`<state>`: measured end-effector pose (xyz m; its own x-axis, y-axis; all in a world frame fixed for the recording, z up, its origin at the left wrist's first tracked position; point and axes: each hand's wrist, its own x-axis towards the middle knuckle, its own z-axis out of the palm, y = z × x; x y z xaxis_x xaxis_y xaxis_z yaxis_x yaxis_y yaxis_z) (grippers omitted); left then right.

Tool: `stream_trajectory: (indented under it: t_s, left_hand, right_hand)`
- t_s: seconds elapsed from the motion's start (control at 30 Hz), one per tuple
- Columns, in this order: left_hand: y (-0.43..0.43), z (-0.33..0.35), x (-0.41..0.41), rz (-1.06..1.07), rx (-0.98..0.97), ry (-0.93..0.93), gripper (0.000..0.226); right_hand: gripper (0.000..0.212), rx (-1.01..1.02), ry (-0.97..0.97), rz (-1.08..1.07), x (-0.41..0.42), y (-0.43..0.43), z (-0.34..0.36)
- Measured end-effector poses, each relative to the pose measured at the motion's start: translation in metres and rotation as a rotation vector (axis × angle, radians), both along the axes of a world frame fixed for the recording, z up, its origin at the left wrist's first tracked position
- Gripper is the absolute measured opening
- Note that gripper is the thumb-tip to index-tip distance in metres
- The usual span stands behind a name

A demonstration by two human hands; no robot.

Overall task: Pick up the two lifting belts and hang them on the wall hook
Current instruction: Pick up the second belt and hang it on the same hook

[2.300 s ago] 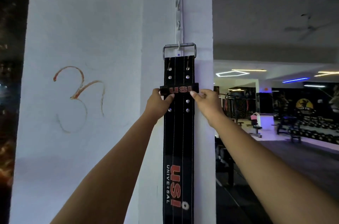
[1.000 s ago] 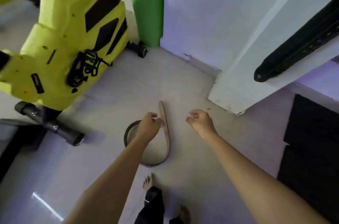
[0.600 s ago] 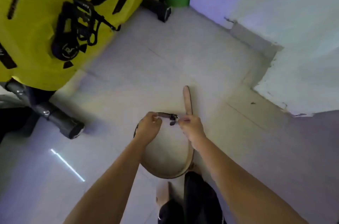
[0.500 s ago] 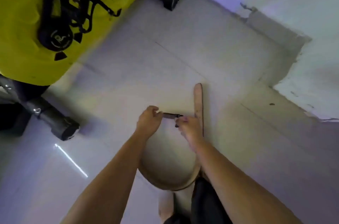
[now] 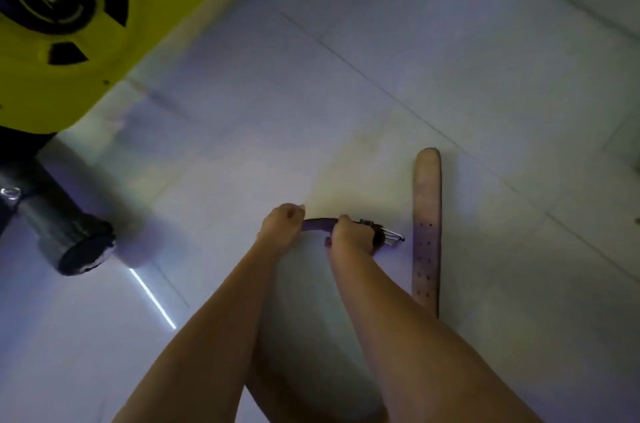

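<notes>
Low in the middle of the frame, both bare hands are closed on the buckle end of a tan leather lifting belt (image 5: 426, 235) that lies curled on the pale tiled floor (image 5: 346, 93). The left hand (image 5: 281, 225) is curled into a loose fist, its fingers wrapped over the dark upper edge of the strap, just left of the right hand. The right hand (image 5: 351, 237) grips the strap beside it, fingers folded down over the leather next to the metal buckle (image 5: 389, 236), whose silver prongs stick out toward the right. Between the two hands a short stretch of dark strap shows. From there the belt loops toward the bottom of the frame, mostly hidden behind the two forearms, and its free end runs straight up the right-centre of the frame, standing on edge with two rows of small punched holes along it and a rounded tip at the top. That free end sits just right of the buckle without touching it. Whether the buckle end is lifted off the floor or resting on it cannot be told. At the upper left of the frame is a bright yellow exercise machine housing (image 5: 114, 51) with black panels, and below it at the left edge a dark grey cylindrical base bar with a black end cap (image 5: 65, 232) rests on the tiles. A thin white streak of reflected light (image 5: 152, 298) crosses the floor right of that bar.
</notes>
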<state>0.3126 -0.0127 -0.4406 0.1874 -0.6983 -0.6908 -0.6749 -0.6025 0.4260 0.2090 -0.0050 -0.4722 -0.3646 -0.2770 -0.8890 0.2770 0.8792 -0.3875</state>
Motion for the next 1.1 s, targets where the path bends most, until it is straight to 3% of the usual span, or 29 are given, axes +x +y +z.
stream_trajectory:
  t_s: [0.07, 0.17, 0.23, 0.37, 0.47, 0.57, 0.77, 1.1]
  left_hand:
    - [0.005, 0.019, -0.006, 0.008, 0.017, 0.033, 0.034]
    - [0.013, 0.063, -0.016, 0.026, 0.018, 0.086, 0.029]
    - [0.015, 0.098, -0.025, -0.012, 0.002, 0.104, 0.032]
    - [0.010, 0.199, -0.042, -0.079, -0.021, 0.196, 0.032]
    - [0.003, 0.292, -0.053, -0.084, -0.059, 0.270, 0.036]
    - [0.005, 0.394, -0.064, -0.071, -0.110, 0.416, 0.024]
    - [0.031, 0.576, -0.106, -0.119, -0.245, 0.624, 0.009]
    - [0.074, 0.797, -0.236, -0.295, -0.399, 1.048, 0.014]
  right_hand:
    - [0.031, 0.009, -0.043, -0.063, -0.005, 0.001, 0.023]
    - [0.047, -0.020, -0.037, -0.165, -0.020, 0.004, 0.069]
    - [0.041, -0.066, -0.029, -0.148, -0.029, 0.004, 0.110]
    - [0.011, -0.198, -0.054, -0.098, -0.049, 0.015, 0.223]
    - [0.022, -0.296, -0.105, -0.085, -0.065, 0.022, 0.324]
    - [0.026, -0.390, -0.110, -0.052, -0.086, 0.032, 0.435]
    - [0.018, -0.588, -0.037, -0.018, -0.141, 0.073, 0.634]
    - [0.010, -1.037, 0.216, -0.179, -0.244, 0.148, 0.867]
